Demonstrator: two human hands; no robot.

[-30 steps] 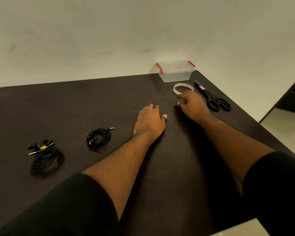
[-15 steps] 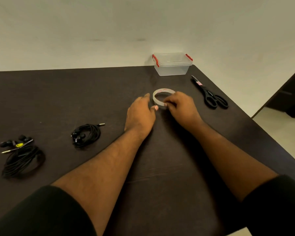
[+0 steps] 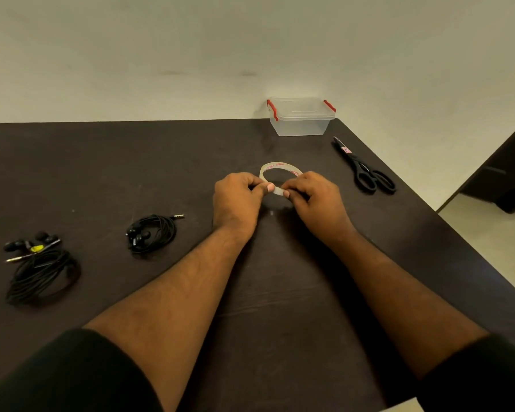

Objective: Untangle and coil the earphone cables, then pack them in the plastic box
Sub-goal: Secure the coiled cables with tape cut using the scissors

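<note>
Pinching the near rim of a tape roll at table centre, the left hand and right hand curl their fingers round it. Bare dark table spreads toward 10 o'clock; its right edge runs close past the scissors at 2 o'clock. The plastic box sits at 12 o'clock against the far edge. One coiled earphone lies at 8 o'clock of the hands, another bundle farther out at 8 o'clock.
</note>
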